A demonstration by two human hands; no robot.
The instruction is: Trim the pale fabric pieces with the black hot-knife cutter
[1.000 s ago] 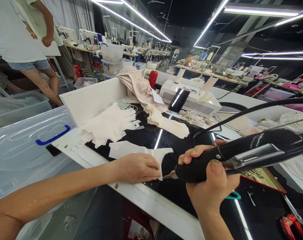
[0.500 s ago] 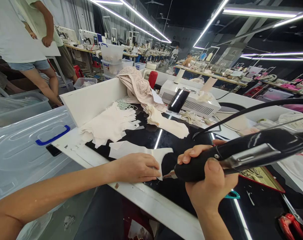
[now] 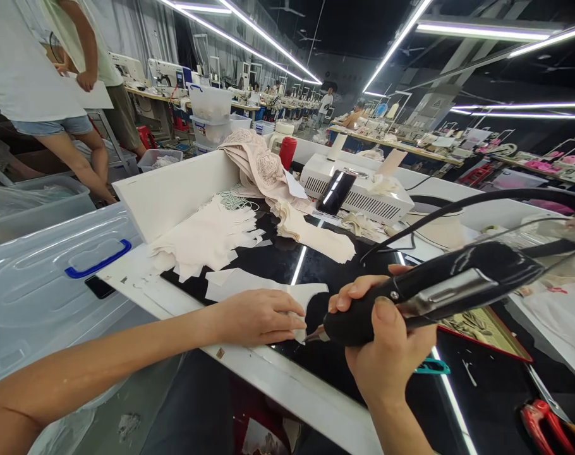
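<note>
My left hand (image 3: 259, 316) lies flat with its fingers stretched over the right end of a pale fabric piece (image 3: 240, 282), pressing it on the black glossy tabletop (image 3: 325, 354). My right hand (image 3: 387, 341) is wrapped round a black corded hand tool (image 3: 439, 284) with a long metal lever. Its narrow metal tip (image 3: 317, 335) points left and meets or nearly meets the fabric's lower right corner, beside my left fingertips. A fanned pile of cream fabric pieces (image 3: 206, 237) lies beyond my left hand. Another cream stack (image 3: 316, 237) rests farther back.
A white vented machine (image 3: 358, 193) stands at the back with a black phone (image 3: 337, 191) leaning on it. To the right are a tray of small parts (image 3: 491, 332), red-handled scissors (image 3: 543, 423) and a teal tool (image 3: 432, 366). Two people (image 3: 45, 69) stand at upper left.
The black tool and my right hand have shifted slightly left, with the cord end swinging left too. My left hand stays on the fabric. The whole view has shifted a little.
</note>
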